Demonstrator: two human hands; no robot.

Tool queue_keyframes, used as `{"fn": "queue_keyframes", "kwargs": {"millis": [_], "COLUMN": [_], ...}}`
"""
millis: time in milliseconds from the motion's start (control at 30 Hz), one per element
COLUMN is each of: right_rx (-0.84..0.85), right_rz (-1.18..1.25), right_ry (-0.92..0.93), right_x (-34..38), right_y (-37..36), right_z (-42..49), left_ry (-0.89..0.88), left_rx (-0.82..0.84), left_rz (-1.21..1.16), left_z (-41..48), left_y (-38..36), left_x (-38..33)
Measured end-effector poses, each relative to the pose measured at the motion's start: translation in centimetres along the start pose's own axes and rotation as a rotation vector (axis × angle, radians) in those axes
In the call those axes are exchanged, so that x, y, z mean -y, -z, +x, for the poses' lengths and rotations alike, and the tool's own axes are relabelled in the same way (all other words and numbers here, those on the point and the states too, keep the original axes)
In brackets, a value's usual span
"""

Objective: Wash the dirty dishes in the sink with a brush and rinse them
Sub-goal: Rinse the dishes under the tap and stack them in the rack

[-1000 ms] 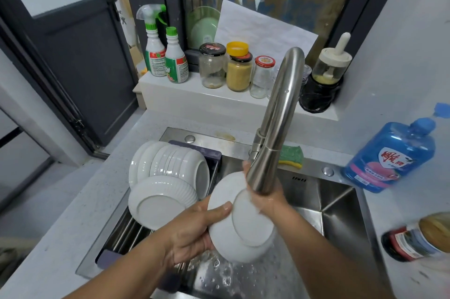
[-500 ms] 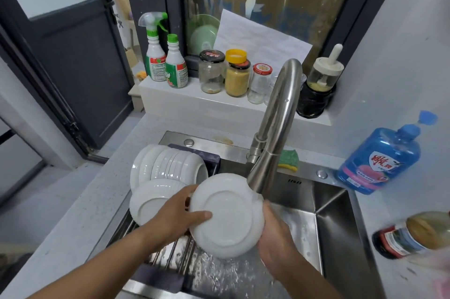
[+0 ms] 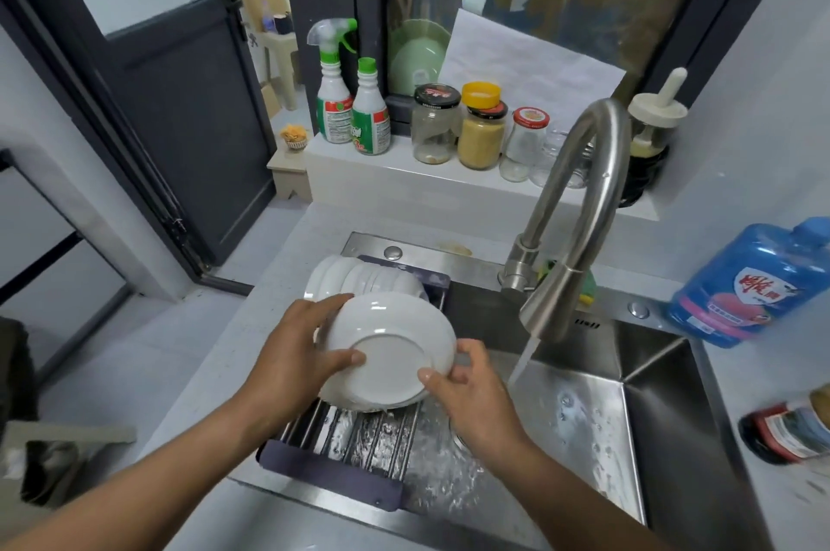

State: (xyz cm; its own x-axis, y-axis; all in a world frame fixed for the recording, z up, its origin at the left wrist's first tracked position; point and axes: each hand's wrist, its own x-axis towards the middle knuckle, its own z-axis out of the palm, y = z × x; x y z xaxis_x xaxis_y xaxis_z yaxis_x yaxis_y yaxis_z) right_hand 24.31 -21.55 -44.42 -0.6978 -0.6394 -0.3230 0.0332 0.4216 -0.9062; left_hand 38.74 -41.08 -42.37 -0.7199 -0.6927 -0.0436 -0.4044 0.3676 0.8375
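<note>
Gripping a round white ceramic dish [image 3: 390,353] underside-up, just over the slatted steel drying rack [image 3: 341,456] at the left end of the stainless steel sink [image 3: 651,416], with left hand [image 3: 292,353] curled round the left rim, thumb on the base, and right hand [image 3: 471,398] pinching the lower right edge. Probably rinsed and headed for the row of white dishes [image 3: 359,276] leaning just behind. Could easily slip from wet fingers and clack into that row, or chip on the rack bars if dropped in carelessly. Also leaving the curved steel tap [image 3: 579,209] running into the basin beside the dish, so expect splashing. Can't spot any brush, can't see the dish's inside, can't tell whether another white dish sits right under it. Blurry blue soap bottle [image 3: 741,285] cut off on the right worktop.
</note>
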Motion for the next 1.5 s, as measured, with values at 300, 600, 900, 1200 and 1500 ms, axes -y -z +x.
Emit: {"fn": "queue_keyframes", "kwargs": {"millis": [300, 600, 900, 1200, 1500], "right_rx": [-0.018, -0.103, -0.079, -0.09, -0.002], "right_rz": [-0.26, -0.427, -0.465, -0.422, -0.331], "right_ry": [-0.111, -0.221, -0.295, -0.23, -0.247], "right_x": [-2.7, -4.0, -3.7, -3.0, -2.4], "right_y": [-6.1, -8.0, -8.1, -7.5, -5.0], "right_z": [2.8, 4.2, 5.4, 4.9, 4.5], "left_ry": [0.026, 0.03, 0.015, 0.234, 0.229], "left_rx": [-0.105, -0.138, -0.216, -0.174, -0.106], "left_rz": [0.096, 0.015, 0.079, -0.028, 0.123], "left_z": [-1.9, -1.7, -2.5, -0.7, -0.3], "left_y": [-0.8, -2.7, -3.8, -2.9, -3.2], "left_x": [7.0, 9.4, 8.8, 8.8, 7.0]}}
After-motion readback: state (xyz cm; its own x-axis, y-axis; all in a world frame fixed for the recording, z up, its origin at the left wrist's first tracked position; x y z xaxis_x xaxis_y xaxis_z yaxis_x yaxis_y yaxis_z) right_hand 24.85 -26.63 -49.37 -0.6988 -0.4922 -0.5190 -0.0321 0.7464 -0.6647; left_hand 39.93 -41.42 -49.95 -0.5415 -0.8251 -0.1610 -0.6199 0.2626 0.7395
